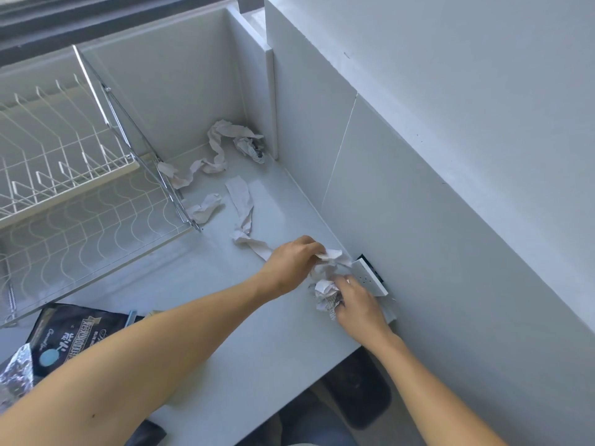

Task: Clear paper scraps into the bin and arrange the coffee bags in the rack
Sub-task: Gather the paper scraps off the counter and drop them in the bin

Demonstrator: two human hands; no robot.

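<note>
Both hands worked together to bundle litter: the left hand (291, 263) pinched a paper scrap (331, 255) while, just beneath, the right hand (360, 305) apparently clutched a crumpled wad (325, 292).

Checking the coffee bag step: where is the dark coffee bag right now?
In the head view, the dark coffee bag lies flat at the lower left of the counter, just in front of the wire rack and partly behind the left forearm.

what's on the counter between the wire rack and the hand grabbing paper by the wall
In the head view, loose paper scraps: a long twisted strip and a smaller crumpled piece lie between the rack and the left hand.
</note>
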